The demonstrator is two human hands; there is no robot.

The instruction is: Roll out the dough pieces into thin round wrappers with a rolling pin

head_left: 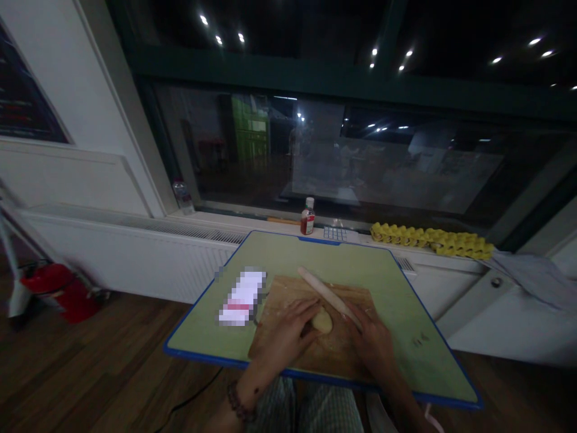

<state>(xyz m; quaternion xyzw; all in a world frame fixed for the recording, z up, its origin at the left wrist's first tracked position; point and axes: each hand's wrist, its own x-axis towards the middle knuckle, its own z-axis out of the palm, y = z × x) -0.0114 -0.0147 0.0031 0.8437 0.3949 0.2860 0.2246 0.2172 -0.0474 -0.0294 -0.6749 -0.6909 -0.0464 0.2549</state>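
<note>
A small flat piece of pale dough (pixel 322 322) lies on a wooden board (pixel 279 288), between my two hands. My left hand (pixel 291 331) has its fingers and thumb curved round the dough's left side, holding its edge. At the near right end of a light wooden rolling pin (pixel 322 288) is my right hand (pixel 369 340), closed on it with the fingers partly hidden. The pin slants across the board from far left to near right, just beyond the dough.
The board rests on a green table with a blue rim (pixel 428 361). A blurred-out phone-like bright thing (pixel 243 297) lies left of the board. On the sill stand a bottle with red contents (pixel 307 218), a yellow egg tray (pixel 428 240) and a clear bottle (pixel 183 197).
</note>
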